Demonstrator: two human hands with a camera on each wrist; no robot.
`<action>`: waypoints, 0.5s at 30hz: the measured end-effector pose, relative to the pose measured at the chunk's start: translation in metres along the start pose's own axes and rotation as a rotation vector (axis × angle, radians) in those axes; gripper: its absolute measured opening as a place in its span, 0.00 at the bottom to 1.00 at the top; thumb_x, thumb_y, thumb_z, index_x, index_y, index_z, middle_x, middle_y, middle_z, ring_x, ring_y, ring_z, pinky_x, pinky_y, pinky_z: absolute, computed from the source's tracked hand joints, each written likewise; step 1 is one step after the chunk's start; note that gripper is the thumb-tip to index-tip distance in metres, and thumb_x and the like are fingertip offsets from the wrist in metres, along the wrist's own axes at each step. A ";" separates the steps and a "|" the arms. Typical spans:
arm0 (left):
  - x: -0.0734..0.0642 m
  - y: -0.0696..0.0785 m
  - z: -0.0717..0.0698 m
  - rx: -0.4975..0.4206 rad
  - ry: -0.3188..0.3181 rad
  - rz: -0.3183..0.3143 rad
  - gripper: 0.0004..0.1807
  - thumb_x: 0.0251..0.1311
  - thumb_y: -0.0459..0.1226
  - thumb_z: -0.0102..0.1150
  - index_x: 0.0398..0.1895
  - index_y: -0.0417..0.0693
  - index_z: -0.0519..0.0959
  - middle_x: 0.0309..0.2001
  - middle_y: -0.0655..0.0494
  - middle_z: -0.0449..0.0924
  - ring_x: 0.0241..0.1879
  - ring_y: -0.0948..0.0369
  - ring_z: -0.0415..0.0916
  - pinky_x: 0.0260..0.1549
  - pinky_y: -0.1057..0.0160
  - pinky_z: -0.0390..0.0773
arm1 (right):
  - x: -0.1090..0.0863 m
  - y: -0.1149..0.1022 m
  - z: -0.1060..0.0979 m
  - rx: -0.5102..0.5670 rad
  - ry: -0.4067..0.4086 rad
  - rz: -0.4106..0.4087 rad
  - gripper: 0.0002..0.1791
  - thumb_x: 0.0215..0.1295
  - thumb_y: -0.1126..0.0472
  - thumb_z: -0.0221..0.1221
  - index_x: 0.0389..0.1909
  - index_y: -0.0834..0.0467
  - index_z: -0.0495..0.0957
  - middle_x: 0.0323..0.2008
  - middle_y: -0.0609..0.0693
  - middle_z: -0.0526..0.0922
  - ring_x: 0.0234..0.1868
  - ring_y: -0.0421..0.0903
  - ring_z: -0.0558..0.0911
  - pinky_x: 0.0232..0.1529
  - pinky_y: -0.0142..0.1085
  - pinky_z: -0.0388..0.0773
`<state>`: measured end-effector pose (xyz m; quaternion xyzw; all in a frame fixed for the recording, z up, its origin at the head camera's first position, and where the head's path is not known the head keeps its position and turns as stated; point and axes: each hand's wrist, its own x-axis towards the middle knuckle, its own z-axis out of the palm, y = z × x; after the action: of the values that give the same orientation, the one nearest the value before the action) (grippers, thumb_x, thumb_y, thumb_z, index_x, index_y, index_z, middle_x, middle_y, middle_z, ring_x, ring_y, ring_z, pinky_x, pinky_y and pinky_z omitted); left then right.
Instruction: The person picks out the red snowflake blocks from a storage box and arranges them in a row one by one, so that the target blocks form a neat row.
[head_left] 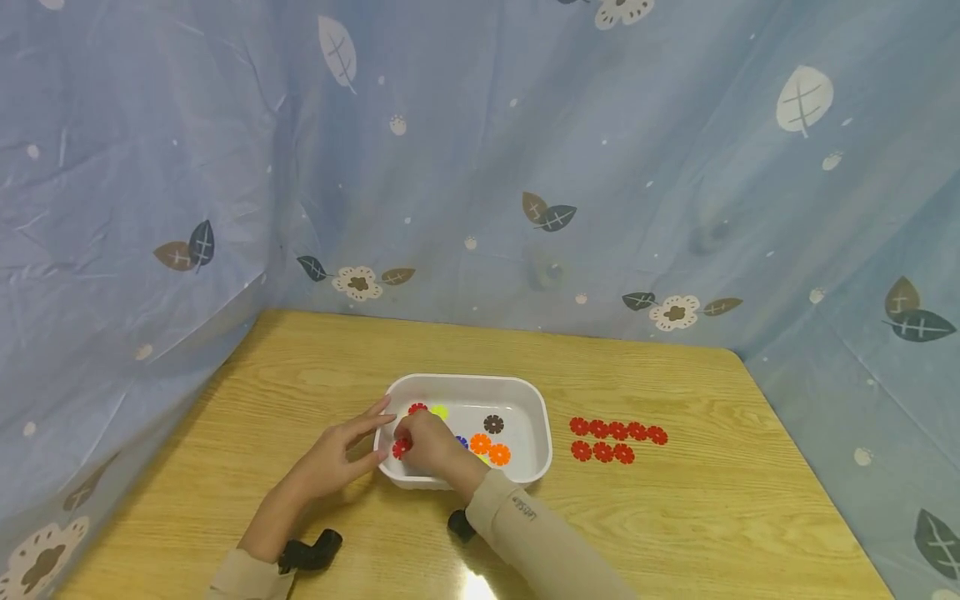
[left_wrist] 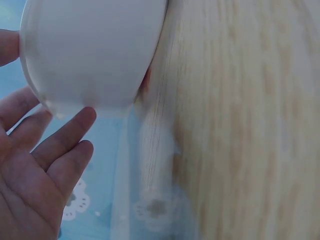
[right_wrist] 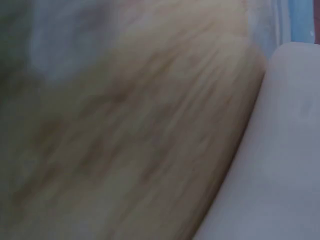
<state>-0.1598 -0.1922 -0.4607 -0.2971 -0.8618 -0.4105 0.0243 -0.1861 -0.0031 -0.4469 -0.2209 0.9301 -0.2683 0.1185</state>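
Note:
A white tray on the wooden table holds several flower-shaped plastic discs, among them a brown disc, an orange disc and a yellow-green disc. My left hand touches the tray's left end, fingers fairly straight and spread; in the left wrist view its fingertips lie against the tray's outside. My right hand reaches down inside the tray, fingers bent beside a red disc. Its fingertips are hidden, so a grip on that disc cannot be made out. The right wrist view shows only tray wall and blurred table.
Right of the tray, several red discs lie in two rows on the table. Black wrist-worn pieces show by both forearms. A patterned blue curtain surrounds the table at the back and sides.

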 end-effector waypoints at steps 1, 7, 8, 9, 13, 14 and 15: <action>0.000 0.000 0.000 0.000 0.002 0.000 0.26 0.60 0.38 0.61 0.62 0.44 0.72 0.71 0.48 0.59 0.64 0.50 0.66 0.62 0.69 0.65 | 0.000 0.000 0.001 -0.019 -0.007 0.000 0.17 0.48 0.71 0.66 0.42 0.60 0.82 0.34 0.47 0.81 0.34 0.39 0.73 0.42 0.27 0.76; -0.001 -0.003 0.002 0.006 0.013 0.030 0.25 0.61 0.38 0.61 0.62 0.43 0.72 0.70 0.44 0.59 0.63 0.47 0.68 0.61 0.70 0.66 | 0.001 0.001 0.003 -0.075 -0.041 0.002 0.11 0.47 0.71 0.66 0.32 0.57 0.80 0.26 0.44 0.75 0.30 0.39 0.70 0.34 0.25 0.71; -0.001 -0.003 0.002 0.006 0.013 0.037 0.25 0.61 0.38 0.60 0.62 0.42 0.72 0.70 0.43 0.59 0.63 0.47 0.68 0.61 0.70 0.67 | 0.001 0.001 0.003 -0.068 -0.044 0.008 0.11 0.47 0.71 0.66 0.32 0.57 0.79 0.26 0.44 0.74 0.30 0.39 0.70 0.33 0.25 0.70; -0.001 -0.003 0.002 0.006 0.011 0.039 0.25 0.61 0.38 0.60 0.62 0.42 0.72 0.70 0.42 0.59 0.63 0.46 0.68 0.61 0.70 0.67 | 0.001 0.001 0.003 -0.054 -0.048 0.020 0.12 0.47 0.71 0.66 0.32 0.57 0.78 0.26 0.44 0.74 0.29 0.39 0.70 0.32 0.25 0.70; 0.000 -0.003 0.002 -0.012 0.011 0.029 0.26 0.61 0.39 0.60 0.62 0.43 0.72 0.71 0.44 0.59 0.63 0.48 0.68 0.61 0.70 0.67 | 0.000 0.001 0.001 -0.009 -0.059 0.061 0.15 0.48 0.70 0.67 0.38 0.59 0.75 0.28 0.45 0.73 0.29 0.40 0.70 0.31 0.25 0.71; 0.000 -0.003 0.002 -0.011 0.009 0.032 0.26 0.61 0.38 0.60 0.62 0.43 0.72 0.71 0.44 0.59 0.63 0.48 0.68 0.61 0.70 0.67 | 0.000 0.000 0.001 -0.012 -0.059 0.061 0.16 0.48 0.70 0.67 0.38 0.59 0.75 0.28 0.46 0.73 0.29 0.40 0.70 0.31 0.25 0.70; 0.000 -0.003 0.002 -0.013 0.007 0.030 0.26 0.61 0.38 0.60 0.62 0.43 0.72 0.71 0.45 0.59 0.63 0.48 0.68 0.60 0.71 0.67 | 0.000 0.000 0.000 -0.014 -0.061 0.059 0.15 0.48 0.70 0.67 0.37 0.59 0.76 0.28 0.46 0.73 0.29 0.40 0.70 0.30 0.25 0.70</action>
<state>-0.1614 -0.1921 -0.4636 -0.3088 -0.8543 -0.4169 0.0317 -0.1858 -0.0032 -0.4473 -0.2022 0.9341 -0.2512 0.1531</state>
